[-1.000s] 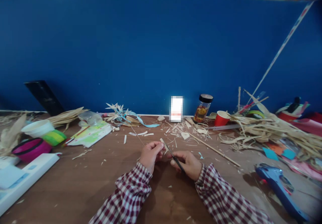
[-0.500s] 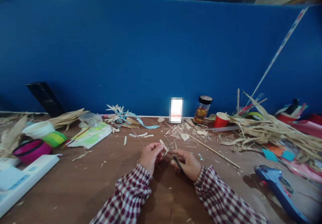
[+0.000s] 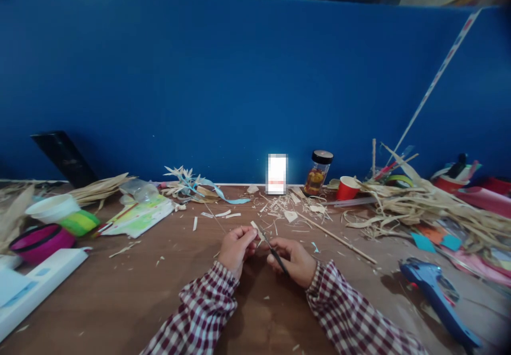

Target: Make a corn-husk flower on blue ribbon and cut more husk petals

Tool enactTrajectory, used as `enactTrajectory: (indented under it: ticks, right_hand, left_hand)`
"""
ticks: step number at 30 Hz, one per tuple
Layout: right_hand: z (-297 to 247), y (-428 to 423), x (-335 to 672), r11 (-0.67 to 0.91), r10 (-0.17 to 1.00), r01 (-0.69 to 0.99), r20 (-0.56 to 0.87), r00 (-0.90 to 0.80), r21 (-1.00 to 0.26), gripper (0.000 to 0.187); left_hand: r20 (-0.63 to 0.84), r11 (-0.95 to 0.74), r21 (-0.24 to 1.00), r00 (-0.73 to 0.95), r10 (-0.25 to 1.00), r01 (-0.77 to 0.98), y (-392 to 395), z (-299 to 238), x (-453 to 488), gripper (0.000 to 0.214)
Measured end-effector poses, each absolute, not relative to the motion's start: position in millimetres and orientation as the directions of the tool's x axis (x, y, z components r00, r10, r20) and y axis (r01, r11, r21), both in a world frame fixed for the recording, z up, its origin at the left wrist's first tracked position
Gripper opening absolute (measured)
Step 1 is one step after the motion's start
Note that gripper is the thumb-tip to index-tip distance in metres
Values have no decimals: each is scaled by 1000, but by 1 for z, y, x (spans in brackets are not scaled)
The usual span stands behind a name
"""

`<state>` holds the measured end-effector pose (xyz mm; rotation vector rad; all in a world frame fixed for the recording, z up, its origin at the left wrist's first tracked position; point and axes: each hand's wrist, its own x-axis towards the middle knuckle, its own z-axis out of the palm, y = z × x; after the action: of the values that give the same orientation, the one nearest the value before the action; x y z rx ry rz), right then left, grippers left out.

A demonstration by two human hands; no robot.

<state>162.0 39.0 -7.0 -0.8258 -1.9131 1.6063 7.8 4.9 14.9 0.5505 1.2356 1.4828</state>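
Observation:
My left hand (image 3: 236, 247) is closed in a pinch on a small pale straw strip (image 3: 254, 226) just above the brown table (image 3: 120, 296). My right hand (image 3: 293, 259) grips small dark scissors (image 3: 273, 249), whose blades point up-left and meet the strip. Both wrists wear red-and-white checked sleeves. A thin stick runs from my left fingers toward the back. Straw clippings (image 3: 287, 208) lie scattered just beyond both hands.
A blue glue gun (image 3: 433, 291) lies at the right front. Behind are a red paper cup (image 3: 346, 188), a jar with a black lid (image 3: 316, 172) and a straw heap (image 3: 423, 206). At left sit a white box (image 3: 35, 286), pink bowl (image 3: 38, 240) and white cup (image 3: 51, 208). A blue wall (image 3: 239, 78) backs the table.
The hands hold almost the same pose; the scissors' blades have shifted slightly at the strip. The view drifted a little, so everything sits slightly further left.

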Motion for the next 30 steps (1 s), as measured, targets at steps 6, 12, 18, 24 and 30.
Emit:
enactTrajectory:
  ticks: [6,12,18,24,30]
  right_hand:
    - [-9,40,164,96,711,138,-29,-703,-986,37]
    - [-6,40,164,88,707,141,-37,-706,-986,39]
    - [-5,40,163,77,711,137,-42,-702,-987,40]
    - [-6,40,164,94,707,150,-40,-706,-984,42]
    - [-6,40,164,79,707,143,-46,-706,-987,39]
  left_hand:
    - [-238,91,901,-308,921,-425,5,15,7,25]
    - [-241,95,906,-319,917,-414,5,14,6,26]
    - [-268,96,873,-305,914,-478,6,16,3,22]
    - [-251,96,883,-291,923,-459,5,14,6,23]
    - [-250,97,895,-309,918,-435,5,13,7,25]
